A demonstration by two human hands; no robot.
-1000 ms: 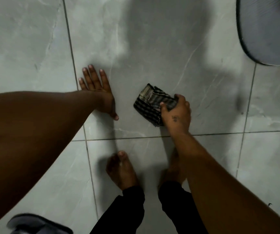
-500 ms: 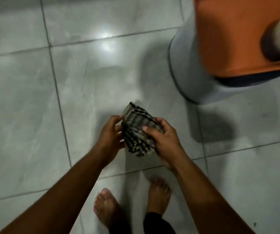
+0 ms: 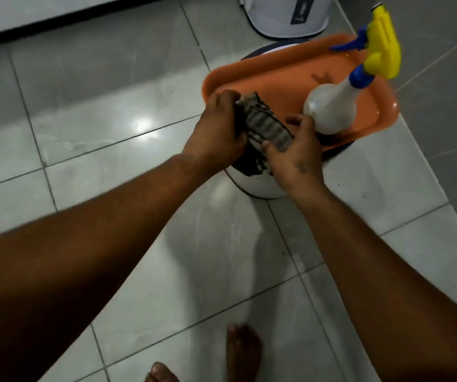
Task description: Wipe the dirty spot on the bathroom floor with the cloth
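Head view: cloth (image 3: 266, 127) clasped between both hands' fingers (image 3: 273, 150).

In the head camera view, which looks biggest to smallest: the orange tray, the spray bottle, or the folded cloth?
1. Orange tray
2. Spray bottle
3. Folded cloth, partly hidden by both hands, so its full size is unsure.

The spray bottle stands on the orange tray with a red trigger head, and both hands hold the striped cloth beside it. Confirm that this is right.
Not quite: the trigger head is yellow, not red, with a blue lever and collar, as the head view shows. The rest stands: the spray bottle stands on the orange tray, and the left hand and right hand both hold the striped cloth beside it.
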